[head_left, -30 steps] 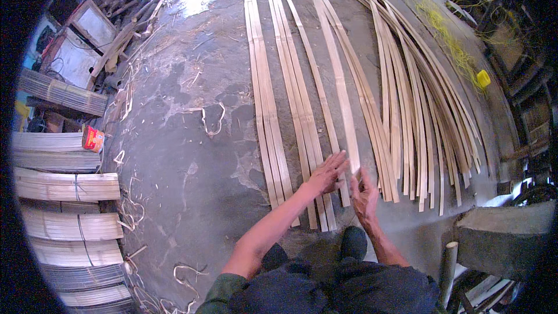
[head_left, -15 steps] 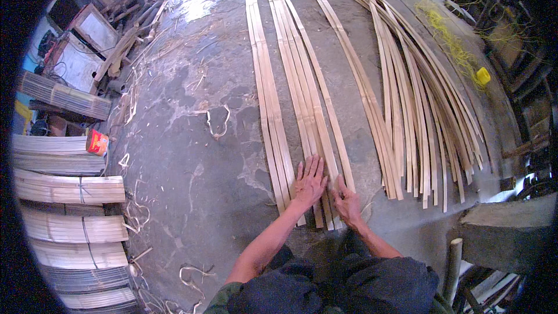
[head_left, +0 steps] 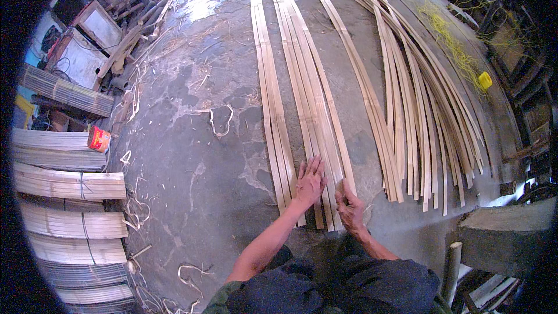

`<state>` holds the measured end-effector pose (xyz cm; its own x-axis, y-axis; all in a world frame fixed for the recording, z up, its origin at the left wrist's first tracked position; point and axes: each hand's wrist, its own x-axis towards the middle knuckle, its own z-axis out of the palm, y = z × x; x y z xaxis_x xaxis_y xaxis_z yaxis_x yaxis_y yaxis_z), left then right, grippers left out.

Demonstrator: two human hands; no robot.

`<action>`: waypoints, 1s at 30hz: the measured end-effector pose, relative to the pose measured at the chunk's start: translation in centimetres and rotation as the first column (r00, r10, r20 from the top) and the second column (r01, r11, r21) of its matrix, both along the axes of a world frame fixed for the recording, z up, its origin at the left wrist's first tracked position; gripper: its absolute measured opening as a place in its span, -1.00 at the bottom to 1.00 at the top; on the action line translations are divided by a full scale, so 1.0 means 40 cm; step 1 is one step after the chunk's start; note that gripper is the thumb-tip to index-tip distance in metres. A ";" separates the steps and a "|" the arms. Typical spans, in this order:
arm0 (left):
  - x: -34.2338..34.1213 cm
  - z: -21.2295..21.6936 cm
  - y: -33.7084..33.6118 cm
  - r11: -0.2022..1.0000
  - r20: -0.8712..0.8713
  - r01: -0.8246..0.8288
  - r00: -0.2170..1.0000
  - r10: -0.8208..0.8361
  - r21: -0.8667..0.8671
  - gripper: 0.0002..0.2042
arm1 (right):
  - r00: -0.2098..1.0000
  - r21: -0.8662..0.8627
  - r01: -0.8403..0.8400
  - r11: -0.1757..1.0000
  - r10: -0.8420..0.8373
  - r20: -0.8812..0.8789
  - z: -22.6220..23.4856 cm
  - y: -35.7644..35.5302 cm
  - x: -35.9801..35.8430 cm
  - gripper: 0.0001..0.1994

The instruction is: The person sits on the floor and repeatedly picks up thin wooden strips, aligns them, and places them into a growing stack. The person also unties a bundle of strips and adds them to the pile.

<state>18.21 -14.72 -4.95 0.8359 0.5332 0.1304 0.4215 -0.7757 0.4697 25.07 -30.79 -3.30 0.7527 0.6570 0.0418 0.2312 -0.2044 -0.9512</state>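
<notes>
Long thin bamboo strips (head_left: pixel 302 87) lie side by side on the grey concrete floor (head_left: pixel 203 157), running away from me. My left hand (head_left: pixel 310 181) lies flat, fingers spread, on the near ends of the middle group of strips. My right hand (head_left: pixel 350 204) is just to its right, fingers curled down on the near end of the outermost strip of that group. A narrower pair of strips (head_left: pixel 266 81) lies to the left of the hands.
A big loose fan of bamboo strips (head_left: pixel 418 99) spreads at the right. Tied bundles of slats (head_left: pixel 70 186) are stacked at the left beside a small red can (head_left: pixel 99 138). A yellow object (head_left: pixel 485 80) sits far right; a concrete block (head_left: pixel 505 232) stands near right.
Both hands have slid toward me along the strips and now rest on their near ends. A strip held off to the right a second ago now lies among the middle group.
</notes>
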 end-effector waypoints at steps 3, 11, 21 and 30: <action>0.007 0.010 0.038 0.920 0.154 -0.148 0.964 0.215 -0.362 -0.49 | 0.992 -0.159 -0.055 0.986 0.036 -0.123 0.080 0.038 -0.023 -0.51; 0.037 0.069 0.099 0.648 0.213 -0.251 0.808 0.549 -0.719 -0.30 | 0.906 -0.070 -0.134 0.989 0.094 -0.412 -0.060 0.090 -0.117 -0.49; -0.017 0.012 0.085 0.753 0.108 -0.334 0.876 0.470 -0.567 -0.40 | 0.932 -0.113 -0.164 0.980 0.116 -0.343 -0.015 0.064 -0.178 -0.45; -0.011 0.031 0.074 0.712 0.220 -0.333 0.797 0.563 -0.618 -0.34 | 0.922 -0.083 -0.203 0.976 0.162 -0.352 0.013 0.072 -0.181 -0.45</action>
<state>17.78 -11.78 -3.70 0.4224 0.9052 -0.0470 0.3571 -0.1186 0.9265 17.82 -27.89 -2.80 0.5746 0.7688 -0.2805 -0.0598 -0.3024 -0.9513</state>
